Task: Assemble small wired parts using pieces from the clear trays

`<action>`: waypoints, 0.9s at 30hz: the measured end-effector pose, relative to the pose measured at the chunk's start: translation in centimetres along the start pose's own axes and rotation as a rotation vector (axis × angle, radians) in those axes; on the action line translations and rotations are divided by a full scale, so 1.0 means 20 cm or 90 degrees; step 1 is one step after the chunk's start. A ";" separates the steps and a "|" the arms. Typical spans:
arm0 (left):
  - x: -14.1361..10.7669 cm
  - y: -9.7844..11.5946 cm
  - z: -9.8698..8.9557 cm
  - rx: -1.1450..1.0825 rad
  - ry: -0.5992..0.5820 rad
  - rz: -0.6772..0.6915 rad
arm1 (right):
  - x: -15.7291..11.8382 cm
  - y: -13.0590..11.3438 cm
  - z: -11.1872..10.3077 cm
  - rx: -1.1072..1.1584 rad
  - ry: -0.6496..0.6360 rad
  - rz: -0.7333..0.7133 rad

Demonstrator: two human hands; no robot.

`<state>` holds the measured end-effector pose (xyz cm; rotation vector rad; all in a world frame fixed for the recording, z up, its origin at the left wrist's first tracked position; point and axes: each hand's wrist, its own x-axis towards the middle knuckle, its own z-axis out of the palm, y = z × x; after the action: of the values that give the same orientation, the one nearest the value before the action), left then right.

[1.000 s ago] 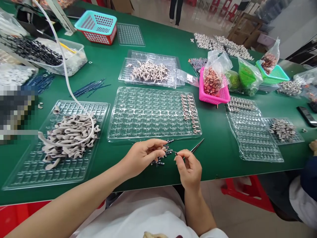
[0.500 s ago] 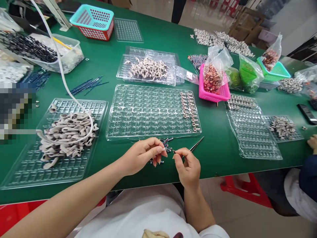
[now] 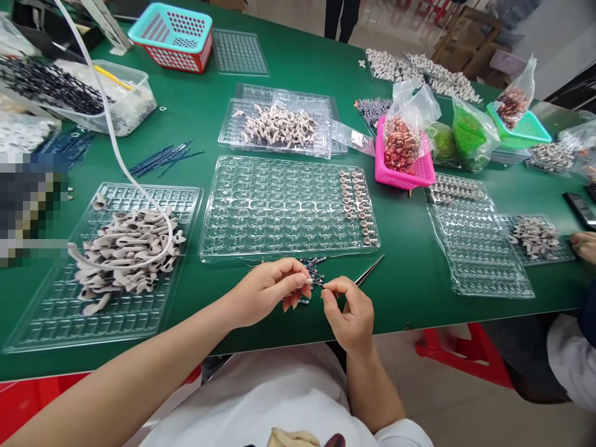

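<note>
Left hand point(image 3: 274, 290) pinches pale piece point(image 3: 308, 281) at ten o'clock from right hand point(image 3: 351, 310), which seems pinched on thin wired part point(image 3: 318, 283), likely fingertip-only for control. Tweezers point(image 3: 371, 269) at its one o'clock, probably for quick reach.

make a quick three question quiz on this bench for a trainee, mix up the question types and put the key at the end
1. Multiple choice: what colour is the basket beside the far right corner of the large middle tray?
A) yellow
B) pink
C) black

2. True or false: the small pale pieces set in that tray stand in columns at its right end.

3. Fill in: near the loose heap of dark slender pieces, a pointed metal tool shows right beside the ____ hand.

Key:
1. B, pink
2. True
3. right, as in the person's right hand
</note>
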<state>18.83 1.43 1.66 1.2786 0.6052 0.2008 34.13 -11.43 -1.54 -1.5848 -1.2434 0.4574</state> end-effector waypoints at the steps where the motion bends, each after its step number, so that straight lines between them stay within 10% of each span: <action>1: 0.00 0.00 0.00 0.030 0.006 0.003 | 0.00 0.00 0.00 -0.007 -0.005 -0.008; 27: 0.01 0.00 0.00 0.204 0.017 0.017 | 0.01 0.00 0.00 -0.014 -0.085 -0.062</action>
<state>18.99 1.49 1.53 1.5962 0.6616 0.1470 34.16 -11.24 -1.47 -1.5248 -1.4249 0.4944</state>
